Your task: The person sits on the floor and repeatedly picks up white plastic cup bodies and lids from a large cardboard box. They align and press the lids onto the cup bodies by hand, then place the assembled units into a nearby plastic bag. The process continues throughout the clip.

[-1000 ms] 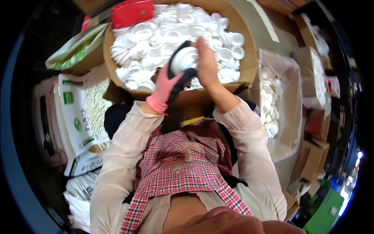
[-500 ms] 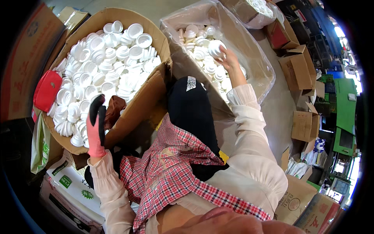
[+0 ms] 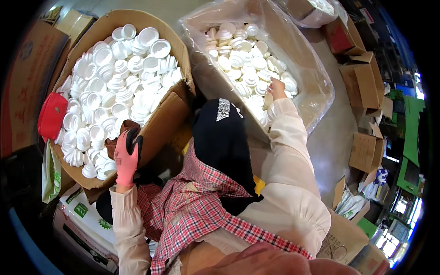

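Note:
My left hand [image 3: 127, 158], in a pink glove with black fingertips, is at the near edge of the large cardboard box [image 3: 172, 107] on the left. It lies over a brown, crumpled cloth-like thing [image 3: 129, 124]; thumb and forefinger are apart, with nothing visible between them. White, round, stepped plastic lids [image 3: 107, 85] fill this box. My bare right hand [image 3: 277, 90] is low over the right-hand box [image 3: 307, 75], lined with clear plastic. Its fingers are loosely apart, close to cream-white stepped lids [image 3: 250, 79], and no lid shows in its grasp. Contact with the pile is unclear.
A red pouch [image 3: 53, 115] rests on the left box's rim. White printed packages [image 3: 85, 215] lie below it. Open cartons [image 3: 364, 149] line the right side, before green machinery [image 3: 412, 133]. My black-clad knee [image 3: 222, 137] comes between the two boxes.
My right hand has let go of a white lid and drawn nearer, lower over the right box. My left hand has shifted right, onto the brown cloth-like thing. The view has shifted slightly.

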Tool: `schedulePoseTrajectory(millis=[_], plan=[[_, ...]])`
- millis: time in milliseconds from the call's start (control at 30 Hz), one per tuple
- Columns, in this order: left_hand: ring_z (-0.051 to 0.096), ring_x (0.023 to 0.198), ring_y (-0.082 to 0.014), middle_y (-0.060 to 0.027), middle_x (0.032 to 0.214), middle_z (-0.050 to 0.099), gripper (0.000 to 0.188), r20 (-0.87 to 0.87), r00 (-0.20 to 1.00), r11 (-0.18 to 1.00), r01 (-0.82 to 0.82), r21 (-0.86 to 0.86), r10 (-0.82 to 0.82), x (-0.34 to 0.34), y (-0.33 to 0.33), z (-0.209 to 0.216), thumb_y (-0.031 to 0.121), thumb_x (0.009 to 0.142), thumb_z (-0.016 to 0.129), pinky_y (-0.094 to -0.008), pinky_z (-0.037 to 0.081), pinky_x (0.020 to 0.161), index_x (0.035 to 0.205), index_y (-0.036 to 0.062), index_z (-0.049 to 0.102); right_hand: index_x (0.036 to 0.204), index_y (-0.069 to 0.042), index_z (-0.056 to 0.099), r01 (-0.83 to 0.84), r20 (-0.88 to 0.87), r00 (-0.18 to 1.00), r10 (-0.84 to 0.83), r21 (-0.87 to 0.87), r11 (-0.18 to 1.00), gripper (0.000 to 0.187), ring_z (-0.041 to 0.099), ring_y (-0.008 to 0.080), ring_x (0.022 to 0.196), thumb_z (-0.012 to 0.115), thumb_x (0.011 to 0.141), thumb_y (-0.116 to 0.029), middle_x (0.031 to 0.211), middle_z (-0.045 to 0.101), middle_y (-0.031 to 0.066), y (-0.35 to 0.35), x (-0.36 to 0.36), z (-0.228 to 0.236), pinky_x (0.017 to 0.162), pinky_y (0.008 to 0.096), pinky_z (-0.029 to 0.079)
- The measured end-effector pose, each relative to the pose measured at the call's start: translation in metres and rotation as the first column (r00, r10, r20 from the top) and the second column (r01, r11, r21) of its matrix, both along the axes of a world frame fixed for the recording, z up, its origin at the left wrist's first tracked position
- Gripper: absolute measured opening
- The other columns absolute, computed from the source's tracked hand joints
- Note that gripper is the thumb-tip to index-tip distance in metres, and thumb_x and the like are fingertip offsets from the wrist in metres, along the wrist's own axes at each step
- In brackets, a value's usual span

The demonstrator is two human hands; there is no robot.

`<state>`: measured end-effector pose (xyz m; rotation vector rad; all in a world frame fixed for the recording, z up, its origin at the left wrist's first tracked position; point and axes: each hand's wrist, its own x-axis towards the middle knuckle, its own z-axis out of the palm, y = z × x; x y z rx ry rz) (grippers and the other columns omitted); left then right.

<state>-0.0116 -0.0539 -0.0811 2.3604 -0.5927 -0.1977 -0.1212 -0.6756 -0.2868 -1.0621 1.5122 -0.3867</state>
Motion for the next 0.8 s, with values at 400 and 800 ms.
schedulePoseTrajectory(millis=[400, 800], plan=[[0.059, 0.092, -0.032, -0.0161, 0.101, 0.061, 0.038, 0.213, 0.977, 0.998, 0.024, -0.057, -0.011, -0.001, 0.025, 0.048, 0.025, 0.08, 0.065, -0.038, 0.047, 0.082, 0.11, 0.0022, 0.059, 0.108, -0.001, 0.062, -0.787, 0.158, 0.289, 0.944, -0.522, 0.328, 0.022, 0.062, 0.0129, 0.086, 0.062, 0.091, -0.015, 0.096, 0.065, 0.0074, 0.211, 0.138, 0.24, 0.074, 0.0252, 0.05], [0.064, 0.089, -0.0231, -0.012, 0.096, 0.069, 0.035, -0.005, 0.274, 0.254, -0.901, -0.351, 0.962, -0.192, 0.408, 0.009, 0.032, 0.088, 0.06, -0.0312, 0.047, 0.082, 0.105, 0.0022, 0.065, 0.113, -0.002, 0.057, -0.589, -0.253, -0.524, 0.813, -0.582, -0.561, 0.028, 0.056, 0.0163, 0.099, 0.063, 0.086, -0.002, 0.114, 0.052, 0.0073, 0.493, 0.13, 0.24, 0.076, 0.028, 0.05]])
